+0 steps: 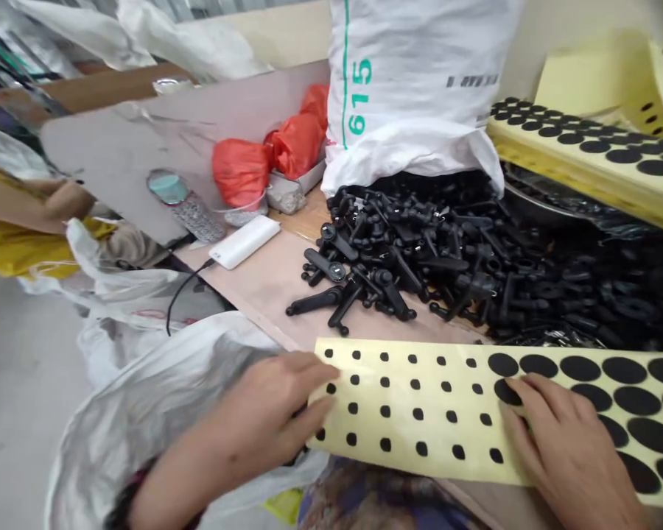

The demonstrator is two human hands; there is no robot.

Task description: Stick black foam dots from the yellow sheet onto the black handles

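A pale yellow backing sheet of black round stickers lies across the front of the table. Its left part shows rows of small black dots, while large black discs cover the right part. At the sheet's left edge, my left hand is closed, thumb and forefinger pinching the edge. My right hand lies over the sheet, its thumb and fingertips closed at a black round sticker in the disc column nearest the dots. Beyond the sheet spreads a heap of black plastic arm-shaped parts.
A white woven sack stands behind the heap. More sticker sheets are stacked at the right. Left of the heap are red bags, a white power bank with a cable and a bottle. Another person's arm shows at far left.
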